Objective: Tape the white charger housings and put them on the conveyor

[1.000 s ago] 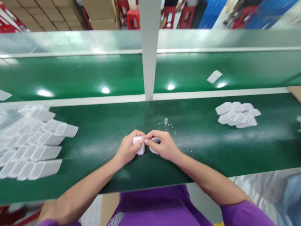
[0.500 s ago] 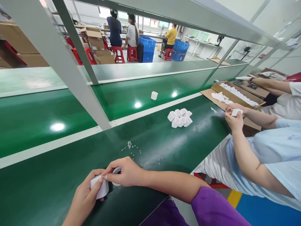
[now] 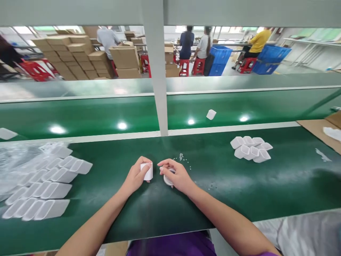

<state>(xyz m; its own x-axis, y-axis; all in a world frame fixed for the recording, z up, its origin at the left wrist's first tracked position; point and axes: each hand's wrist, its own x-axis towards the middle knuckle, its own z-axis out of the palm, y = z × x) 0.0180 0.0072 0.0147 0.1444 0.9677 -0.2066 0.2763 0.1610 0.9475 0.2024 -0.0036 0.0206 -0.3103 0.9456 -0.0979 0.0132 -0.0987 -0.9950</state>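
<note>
My left hand is closed around a small white square-sided shell, thumb across its near face. Just to the right, my right hand holds a white ring that looks like a roll of tape. Its thumb and index finger reach toward the shell, with a small gap between the hands. Tiny whitish bits lie scattered on the green belt beyond my right hand. Off to the left, rows of white hollow shells lie on their sides.
A smaller cluster of white shells sits at the right. One single white shell lies beyond the pale rail. A clear plastic bag covers part of the left rows. An upright post stands ahead; cardboard lies far right.
My view has swung left, bringing the left rows of shells into sight and losing the neighbouring person. My right fingers have come away from the shell, leaving a gap between my hands.
</note>
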